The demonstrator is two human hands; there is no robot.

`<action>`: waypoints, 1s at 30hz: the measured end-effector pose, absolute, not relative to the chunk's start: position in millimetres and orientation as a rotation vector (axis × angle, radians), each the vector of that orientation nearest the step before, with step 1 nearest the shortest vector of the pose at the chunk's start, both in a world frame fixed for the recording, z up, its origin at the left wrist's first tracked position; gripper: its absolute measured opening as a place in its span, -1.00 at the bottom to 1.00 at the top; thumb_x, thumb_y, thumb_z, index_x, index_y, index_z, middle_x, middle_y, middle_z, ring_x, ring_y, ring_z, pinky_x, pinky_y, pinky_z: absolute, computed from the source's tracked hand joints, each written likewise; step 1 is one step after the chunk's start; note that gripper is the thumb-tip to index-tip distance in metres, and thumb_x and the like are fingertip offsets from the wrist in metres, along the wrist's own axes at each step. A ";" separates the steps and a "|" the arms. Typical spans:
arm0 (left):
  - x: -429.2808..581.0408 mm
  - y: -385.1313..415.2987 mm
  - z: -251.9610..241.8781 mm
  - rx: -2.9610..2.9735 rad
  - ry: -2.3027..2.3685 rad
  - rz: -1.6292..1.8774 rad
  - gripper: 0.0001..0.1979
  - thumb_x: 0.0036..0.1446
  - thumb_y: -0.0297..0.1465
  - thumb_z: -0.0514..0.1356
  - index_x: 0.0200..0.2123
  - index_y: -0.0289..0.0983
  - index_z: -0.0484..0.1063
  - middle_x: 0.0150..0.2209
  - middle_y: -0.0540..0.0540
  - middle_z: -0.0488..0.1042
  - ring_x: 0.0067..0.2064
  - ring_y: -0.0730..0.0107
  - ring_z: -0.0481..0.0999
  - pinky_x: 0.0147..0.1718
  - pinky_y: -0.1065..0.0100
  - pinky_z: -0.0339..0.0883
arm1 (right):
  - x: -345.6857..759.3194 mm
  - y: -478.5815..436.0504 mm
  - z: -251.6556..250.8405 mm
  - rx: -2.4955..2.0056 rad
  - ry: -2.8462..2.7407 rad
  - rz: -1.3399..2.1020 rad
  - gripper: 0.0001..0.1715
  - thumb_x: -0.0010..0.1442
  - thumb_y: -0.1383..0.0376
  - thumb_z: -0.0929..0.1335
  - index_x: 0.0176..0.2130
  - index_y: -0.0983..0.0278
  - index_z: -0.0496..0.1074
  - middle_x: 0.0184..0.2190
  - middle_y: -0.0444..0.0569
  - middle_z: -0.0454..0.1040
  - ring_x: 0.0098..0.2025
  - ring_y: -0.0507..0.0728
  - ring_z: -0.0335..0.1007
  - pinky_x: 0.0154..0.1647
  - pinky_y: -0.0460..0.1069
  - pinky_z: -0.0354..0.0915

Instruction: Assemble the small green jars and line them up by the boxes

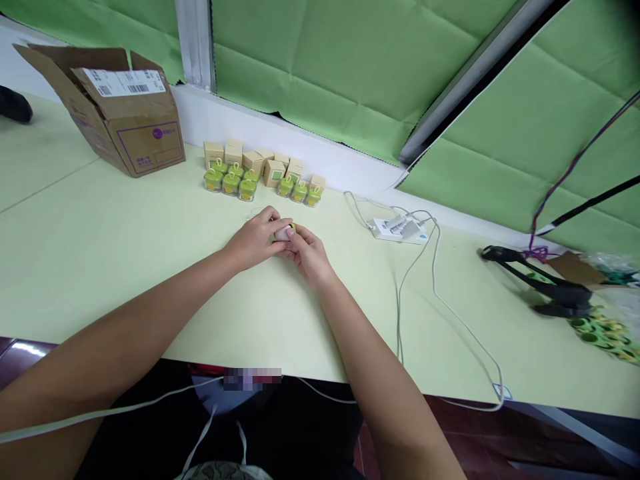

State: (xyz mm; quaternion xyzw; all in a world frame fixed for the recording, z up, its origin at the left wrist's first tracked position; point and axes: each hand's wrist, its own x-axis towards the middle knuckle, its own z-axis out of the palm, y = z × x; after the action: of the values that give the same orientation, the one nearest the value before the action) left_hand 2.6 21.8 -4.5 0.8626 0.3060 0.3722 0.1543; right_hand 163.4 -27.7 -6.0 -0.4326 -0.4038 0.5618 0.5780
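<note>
Both of my hands meet over the middle of the pale green table [100, 247]. My left hand [256, 238] and my right hand [306, 252] are closed together around one small green and white item [284, 231], pinched between the fingertips of both. Most of the item is hidden by my fingers. Behind my hands, by the wall, stand several small green-lidded containers [231, 181] and several small tan boxes [254, 160].
An open cardboard box [125, 107] lies tilted at the back left. A white power strip [399, 229] with grey cables [415, 267] sits at the right. Farther right lie a black stand [545, 287] and a bag of green rings [605, 330].
</note>
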 end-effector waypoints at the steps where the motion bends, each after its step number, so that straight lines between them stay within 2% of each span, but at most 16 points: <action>1: 2.4 22.1 -4.6 2.469 0.862 1.076 -0.65 0.26 -0.29 0.21 0.10 -0.12 0.53 -0.11 -0.10 0.33 -0.11 0.27 0.44 -0.08 0.25 0.39 | 163.0 -27.5 -6.4 -1.003 -0.947 1.302 -0.45 0.02 0.02 0.57 -0.05 0.19 0.54 -0.19 -0.11 0.64 -0.24 0.06 0.59 -0.19 -0.03 0.55; 7: 2.2 22.6 -7.6 2.453 0.853 1.123 -0.62 0.28 -0.28 0.19 0.14 -0.08 0.53 -0.09 -0.11 0.31 -0.10 0.29 0.42 -0.11 0.27 0.39 | 162.3 -27.0 -9.1 -0.994 -0.967 1.243 -0.45 0.10 0.03 0.54 0.03 0.14 0.50 -0.08 -0.09 0.64 -0.11 0.10 0.62 -0.09 0.01 0.55; 13: 2.6 18.5 -6.9 2.459 0.889 1.164 -0.60 0.29 -0.27 0.17 0.17 -0.06 0.51 -0.04 -0.11 0.35 -0.27 0.42 0.42 -0.28 0.34 0.37 | 161.9 -29.9 -3.2 -0.952 -0.973 1.244 -0.47 0.10 0.03 0.55 0.01 0.17 0.52 -0.01 -0.05 0.64 -0.07 0.13 0.63 0.01 0.05 0.54; 19: 4.6 12.1 0.2 2.479 0.881 1.196 -0.65 0.32 -0.26 0.14 0.12 -0.09 0.52 -0.05 -0.11 0.37 -0.31 0.46 0.42 -0.33 0.37 0.37 | 162.2 -33.2 4.1 -0.927 -1.017 1.246 -0.47 0.08 -0.02 0.55 -0.03 0.16 0.54 -0.10 -0.08 0.65 -0.08 0.14 0.61 0.02 0.07 0.55; 30: 5.6 9.4 4.3 2.534 0.906 1.166 -0.71 0.33 -0.26 0.12 0.02 -0.13 0.53 -0.05 -0.13 0.38 -0.39 0.48 0.37 -0.35 0.34 0.37 | 162.1 -33.3 8.5 -0.921 -0.985 1.302 -0.59 0.15 0.03 0.51 -0.09 0.20 0.56 -0.19 -0.09 0.65 -0.19 0.10 0.60 -0.06 0.02 0.55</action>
State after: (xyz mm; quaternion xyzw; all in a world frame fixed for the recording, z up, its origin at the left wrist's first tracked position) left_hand 5.6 9.4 4.3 0.8593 0.3073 0.3953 0.1041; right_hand 162.1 -33.3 8.5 -0.3960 -0.4234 0.5597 0.5921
